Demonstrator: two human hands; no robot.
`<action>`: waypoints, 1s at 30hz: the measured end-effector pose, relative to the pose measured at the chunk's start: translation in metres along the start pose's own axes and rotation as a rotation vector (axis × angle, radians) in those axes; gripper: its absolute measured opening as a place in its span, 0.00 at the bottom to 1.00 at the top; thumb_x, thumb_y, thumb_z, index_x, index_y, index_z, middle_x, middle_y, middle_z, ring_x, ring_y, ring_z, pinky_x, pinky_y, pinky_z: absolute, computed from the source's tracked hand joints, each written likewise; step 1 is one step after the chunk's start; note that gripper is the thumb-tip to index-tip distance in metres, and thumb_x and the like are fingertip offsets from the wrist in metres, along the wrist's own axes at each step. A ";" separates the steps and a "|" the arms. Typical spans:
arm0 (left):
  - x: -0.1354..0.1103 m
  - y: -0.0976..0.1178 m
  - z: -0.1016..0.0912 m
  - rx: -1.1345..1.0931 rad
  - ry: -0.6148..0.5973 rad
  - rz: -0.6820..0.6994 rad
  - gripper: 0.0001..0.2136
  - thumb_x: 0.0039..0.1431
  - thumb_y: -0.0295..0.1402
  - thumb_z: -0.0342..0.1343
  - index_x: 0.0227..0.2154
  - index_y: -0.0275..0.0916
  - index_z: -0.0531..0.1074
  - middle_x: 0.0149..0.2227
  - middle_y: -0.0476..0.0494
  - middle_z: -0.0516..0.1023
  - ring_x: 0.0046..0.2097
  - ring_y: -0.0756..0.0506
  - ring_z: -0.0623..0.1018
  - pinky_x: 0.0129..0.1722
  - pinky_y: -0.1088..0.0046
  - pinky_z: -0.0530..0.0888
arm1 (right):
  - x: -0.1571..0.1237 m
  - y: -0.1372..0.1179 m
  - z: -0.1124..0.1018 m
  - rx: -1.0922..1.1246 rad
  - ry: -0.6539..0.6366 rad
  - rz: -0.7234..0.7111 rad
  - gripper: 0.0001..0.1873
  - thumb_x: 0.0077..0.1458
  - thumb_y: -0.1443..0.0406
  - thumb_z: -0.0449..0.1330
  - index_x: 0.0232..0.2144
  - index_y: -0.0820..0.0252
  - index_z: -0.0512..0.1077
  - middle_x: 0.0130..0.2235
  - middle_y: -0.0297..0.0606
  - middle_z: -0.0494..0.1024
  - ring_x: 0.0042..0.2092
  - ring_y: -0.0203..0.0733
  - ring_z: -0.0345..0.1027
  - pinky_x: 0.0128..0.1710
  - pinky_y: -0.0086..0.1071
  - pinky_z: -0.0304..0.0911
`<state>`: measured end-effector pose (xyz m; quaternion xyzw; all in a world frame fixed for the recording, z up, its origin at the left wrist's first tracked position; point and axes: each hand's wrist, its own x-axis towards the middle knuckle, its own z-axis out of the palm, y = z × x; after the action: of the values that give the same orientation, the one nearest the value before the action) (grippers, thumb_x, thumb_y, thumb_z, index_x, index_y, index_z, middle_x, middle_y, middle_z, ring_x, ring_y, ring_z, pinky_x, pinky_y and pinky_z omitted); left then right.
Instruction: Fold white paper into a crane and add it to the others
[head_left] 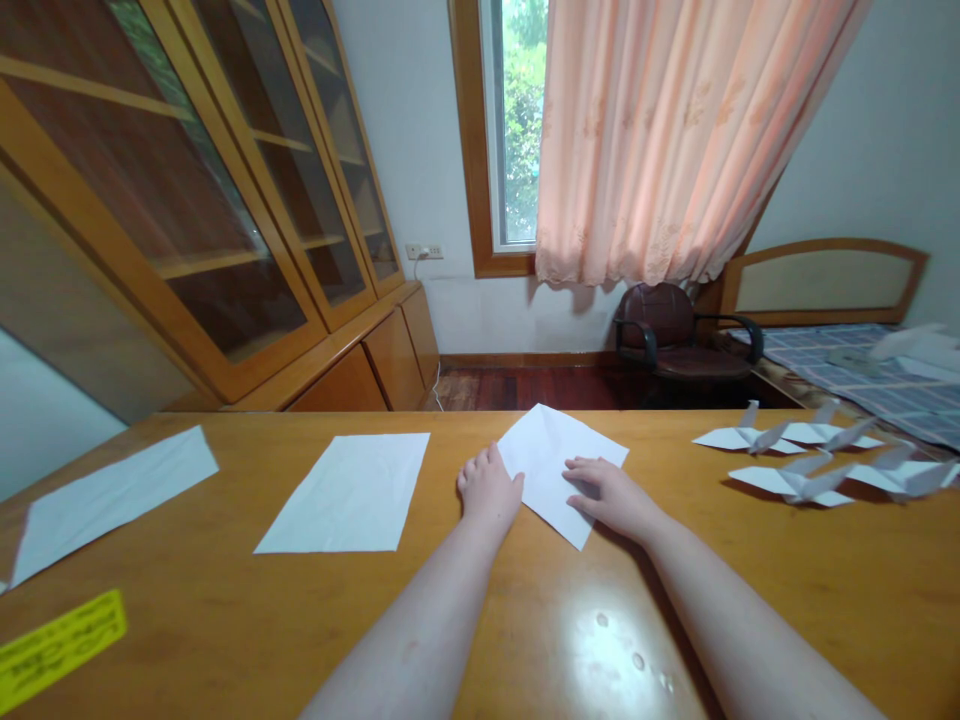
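A white sheet of paper [551, 465] lies flat on the wooden table, turned so that its corners point away from and toward me. My left hand [489, 490] rests over its left corner, fingers stretched forward and the thumb on the paper. On the right part of the same sheet lies my right hand [606, 495], fingers a little apart and palm down. Neither hand grips anything that I can see. Another white sheet [345, 492] lies to the left of my left hand. Several folded paper cranes [799, 480] stand at the table's right side.
At the far left of the table [225, 630] are a strip-like white paper [116, 500] and a yellow label with writing [64, 650]. Past the far edge stand a brown armchair [675, 335], a glass-door cabinet [300, 200] and a bed [825, 350].
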<state>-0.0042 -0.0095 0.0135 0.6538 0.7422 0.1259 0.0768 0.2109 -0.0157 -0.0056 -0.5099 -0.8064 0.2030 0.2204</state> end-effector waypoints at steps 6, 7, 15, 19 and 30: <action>0.001 0.003 0.000 -0.106 -0.003 0.005 0.31 0.52 0.41 0.54 0.58 0.38 0.56 0.54 0.35 0.68 0.55 0.36 0.66 0.54 0.59 0.59 | 0.000 0.000 0.000 0.004 0.013 -0.005 0.21 0.50 0.59 0.61 0.46 0.56 0.73 0.54 0.45 0.70 0.57 0.49 0.60 0.60 0.50 0.46; 0.001 0.003 0.001 -0.142 0.012 0.007 0.31 0.51 0.41 0.55 0.58 0.39 0.56 0.54 0.35 0.68 0.56 0.36 0.66 0.55 0.60 0.59 | 0.000 0.000 0.000 0.004 0.014 -0.005 0.21 0.50 0.59 0.61 0.47 0.56 0.73 0.54 0.45 0.70 0.57 0.49 0.60 0.60 0.50 0.46; 0.002 0.003 0.003 -0.728 0.260 0.091 0.36 0.49 0.30 0.58 0.60 0.40 0.50 0.58 0.35 0.62 0.51 0.43 0.71 0.51 0.67 0.67 | 0.001 0.000 0.000 0.031 -0.003 0.001 0.21 0.49 0.58 0.61 0.47 0.56 0.73 0.55 0.46 0.70 0.58 0.52 0.60 0.60 0.52 0.44; 0.004 0.004 0.005 -0.978 0.215 0.110 0.41 0.49 0.27 0.57 0.63 0.43 0.41 0.57 0.38 0.65 0.39 0.49 0.76 0.45 0.70 0.72 | 0.001 0.001 0.001 0.012 0.001 -0.005 0.22 0.49 0.57 0.61 0.47 0.55 0.73 0.55 0.45 0.70 0.58 0.52 0.60 0.60 0.52 0.45; -0.001 0.002 0.009 -0.340 -0.140 0.328 0.29 0.48 0.38 0.58 0.55 0.41 0.63 0.57 0.38 0.67 0.60 0.35 0.61 0.59 0.57 0.57 | 0.000 0.005 0.004 -0.007 0.019 -0.020 0.24 0.49 0.55 0.61 0.48 0.56 0.72 0.55 0.46 0.69 0.57 0.52 0.60 0.60 0.52 0.45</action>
<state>0.0003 -0.0094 0.0059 0.7503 0.5871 0.2143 0.2156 0.2123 -0.0142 -0.0112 -0.5043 -0.8101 0.1931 0.2283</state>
